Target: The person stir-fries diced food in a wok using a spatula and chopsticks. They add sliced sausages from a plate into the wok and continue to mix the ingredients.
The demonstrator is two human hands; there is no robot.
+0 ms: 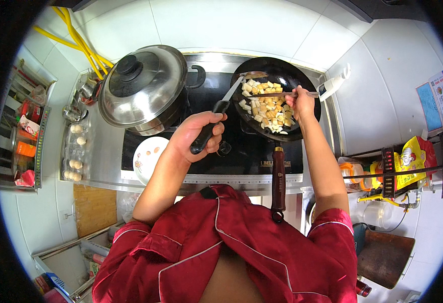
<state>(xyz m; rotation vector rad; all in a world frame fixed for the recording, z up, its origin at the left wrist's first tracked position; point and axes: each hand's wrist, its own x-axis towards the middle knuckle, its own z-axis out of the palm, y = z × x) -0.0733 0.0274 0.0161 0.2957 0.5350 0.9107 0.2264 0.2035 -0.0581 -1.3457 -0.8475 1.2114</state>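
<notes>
My left hand [202, 134] grips the black handle of a metal spatula [232, 90], whose blade rests inside the far left of a dark wok [305, 75]. Between the fingers of my right hand [302, 104] is a pair of brown wooden chopsticks [270, 94], reaching leftward across the food. Browned and pale diced pieces [269, 104], perhaps tofu, lie in the wok. White chopped bits [278, 127] are gathered at its near side. The wok's dark red handle [278, 178] points toward my body.
A large lidded steel pot [142, 87] stands on the left of the black glass cooktop [214, 159]. A white plate [145, 155] sits near the front edge. Eggs [76, 164] are in a tray at far left. Seasoning packets [414, 163] hang in a rack at right.
</notes>
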